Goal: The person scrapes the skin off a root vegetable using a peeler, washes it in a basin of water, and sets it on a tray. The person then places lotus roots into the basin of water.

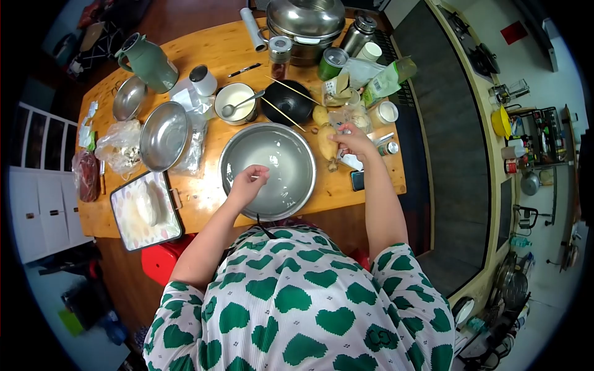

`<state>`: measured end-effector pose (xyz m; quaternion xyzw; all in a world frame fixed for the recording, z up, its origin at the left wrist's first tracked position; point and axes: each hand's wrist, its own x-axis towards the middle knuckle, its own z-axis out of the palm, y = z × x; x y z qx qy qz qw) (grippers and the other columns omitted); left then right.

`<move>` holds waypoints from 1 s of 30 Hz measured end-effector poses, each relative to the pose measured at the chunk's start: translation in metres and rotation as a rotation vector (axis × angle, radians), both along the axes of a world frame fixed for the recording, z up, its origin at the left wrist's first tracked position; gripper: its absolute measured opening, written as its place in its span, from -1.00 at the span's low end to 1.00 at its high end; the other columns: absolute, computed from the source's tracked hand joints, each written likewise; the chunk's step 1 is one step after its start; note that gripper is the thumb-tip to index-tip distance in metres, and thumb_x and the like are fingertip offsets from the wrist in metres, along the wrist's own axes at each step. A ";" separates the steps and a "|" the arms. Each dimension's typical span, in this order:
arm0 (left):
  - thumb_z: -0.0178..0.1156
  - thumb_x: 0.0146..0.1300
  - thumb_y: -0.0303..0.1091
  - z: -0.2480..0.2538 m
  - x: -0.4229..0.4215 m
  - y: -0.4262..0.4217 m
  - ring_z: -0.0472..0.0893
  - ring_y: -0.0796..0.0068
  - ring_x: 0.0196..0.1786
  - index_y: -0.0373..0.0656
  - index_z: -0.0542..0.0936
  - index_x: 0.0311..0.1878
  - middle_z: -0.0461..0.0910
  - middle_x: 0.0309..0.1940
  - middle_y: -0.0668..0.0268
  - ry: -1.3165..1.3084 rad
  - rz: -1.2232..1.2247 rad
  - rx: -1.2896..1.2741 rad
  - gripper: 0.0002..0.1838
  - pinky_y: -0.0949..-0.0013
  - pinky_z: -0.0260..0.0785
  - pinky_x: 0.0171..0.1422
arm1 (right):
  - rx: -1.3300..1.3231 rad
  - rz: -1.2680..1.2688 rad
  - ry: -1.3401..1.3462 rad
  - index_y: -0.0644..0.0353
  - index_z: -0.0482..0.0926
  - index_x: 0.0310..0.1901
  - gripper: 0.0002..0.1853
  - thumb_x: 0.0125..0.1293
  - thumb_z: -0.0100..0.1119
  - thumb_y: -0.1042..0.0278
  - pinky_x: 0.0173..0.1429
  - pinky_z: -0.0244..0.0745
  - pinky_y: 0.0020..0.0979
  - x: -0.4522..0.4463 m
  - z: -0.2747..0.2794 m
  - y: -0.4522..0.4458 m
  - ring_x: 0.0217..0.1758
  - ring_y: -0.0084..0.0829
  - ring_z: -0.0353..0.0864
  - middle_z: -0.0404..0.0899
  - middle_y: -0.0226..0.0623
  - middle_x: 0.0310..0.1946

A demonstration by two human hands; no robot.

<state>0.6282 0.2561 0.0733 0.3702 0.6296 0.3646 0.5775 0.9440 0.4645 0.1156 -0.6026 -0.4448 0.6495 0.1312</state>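
Note:
My left hand [250, 182] hovers over the near left side of a large metal basin [230, 148], its fingers curled in with nothing visible in them. Clear liquid with bright reflections seems to lie in the basin. To the right, my right hand [355, 140] reaches to a tan lotus root [327, 143] on the table. Its thumb and forefinger are at the root's right side, bent but apart; whether they touch it is unclear. Behind the basin stand a black bowl [286, 104] with two chopsticks across it and a white-lined bowl [236, 102] holding a spoon.
A patterned cutting board [128, 226] with a wrapped white item lies at the left. Metal bowls [164, 137], a green jug [151, 65] and plastic bags stand behind it. A steamer pot [306, 25], jars and packets crowd the far right. A phone [357, 180] lies near the right edge.

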 end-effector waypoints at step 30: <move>0.04 0.61 0.08 0.020 0.002 -0.007 0.64 0.42 0.08 -0.09 0.42 0.40 0.61 0.11 0.26 -0.537 0.147 -0.380 -0.47 0.35 0.54 0.12 | -0.139 0.370 0.180 0.01 0.42 0.13 -0.52 0.33 0.51 0.17 -0.40 0.22 -0.61 -0.108 0.015 -0.120 -0.29 -0.71 0.54 0.74 -0.43 -0.20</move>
